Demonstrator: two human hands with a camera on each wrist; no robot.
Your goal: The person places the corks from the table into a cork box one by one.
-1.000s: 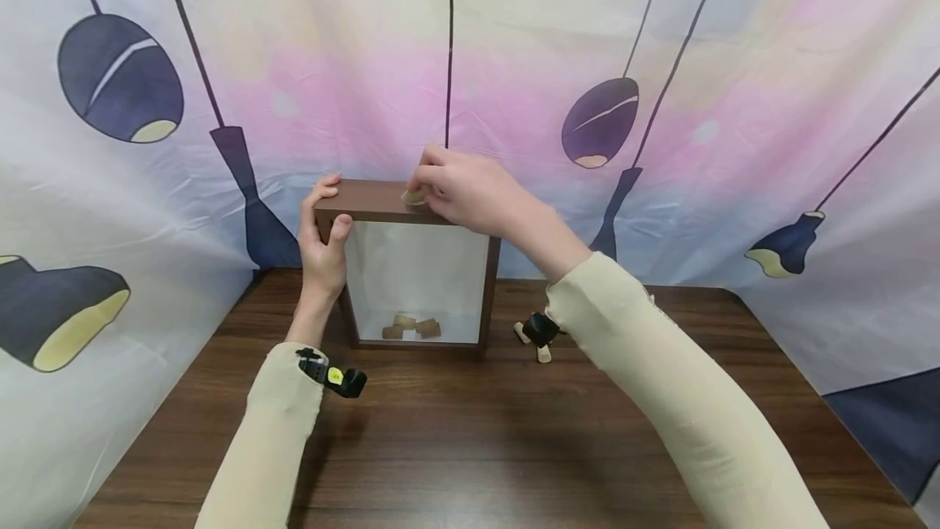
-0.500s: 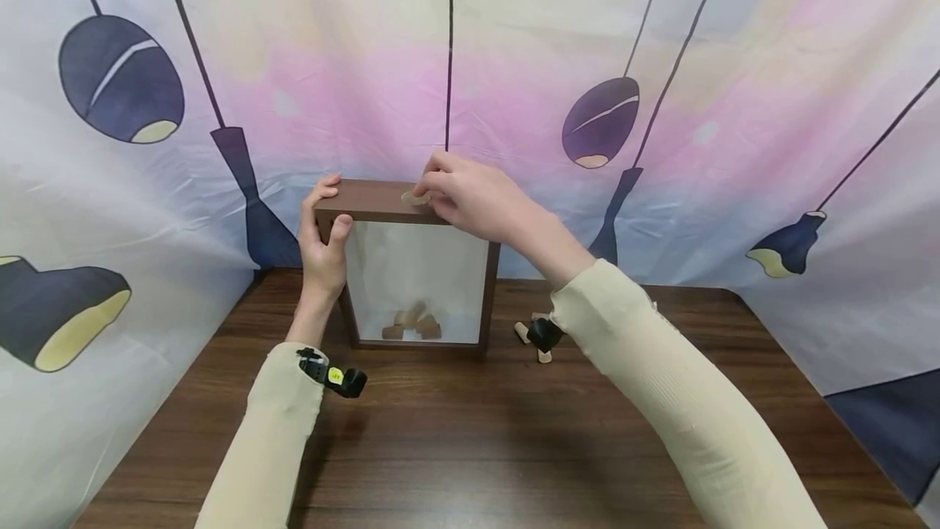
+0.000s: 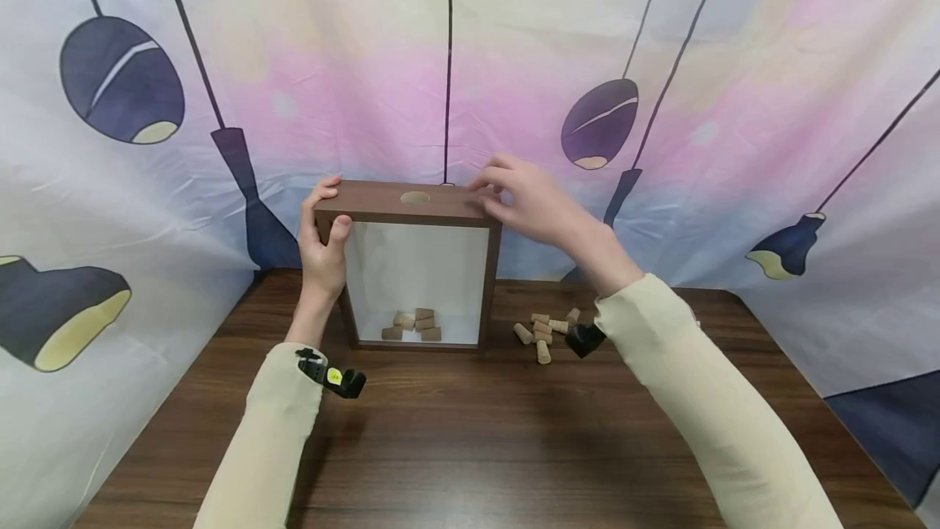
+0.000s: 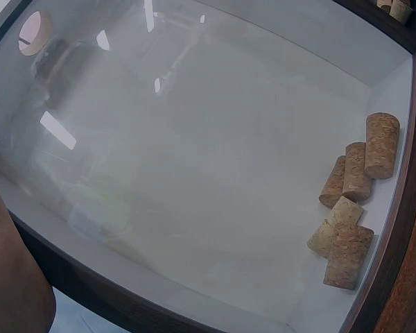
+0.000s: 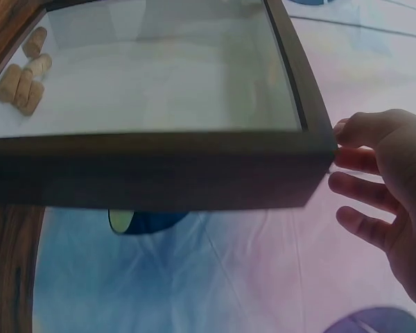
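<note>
A brown shadow box (image 3: pixel 378 193) with a clear front stands upright on the table, a round hole (image 3: pixel 414 197) in its top. My left hand (image 3: pixel 323 243) grips its upper left corner, thumb on the front and fingers over the top. Several wine corks (image 4: pixel 350 257) lie along the bottom inside, seen in the left wrist view. Just over the upper right corner is my right hand (image 3: pixel 532 198), fingers loosely bent and holding nothing. In the right wrist view this hand (image 5: pixel 395 187) is beside the box's edge; whether it touches the wood I cannot tell.
Several loose corks (image 3: pixel 542 331) lie in a small pile on the dark wooden table (image 3: pixel 455 439), right of the box. A printed cloth (image 3: pixel 367 64) with hanging lamp drawings encloses the back and sides.
My right hand has let a cork drop through the hole and moved right, away from it. Another cork now lies on the heap inside. The left hand has kept its place.
</note>
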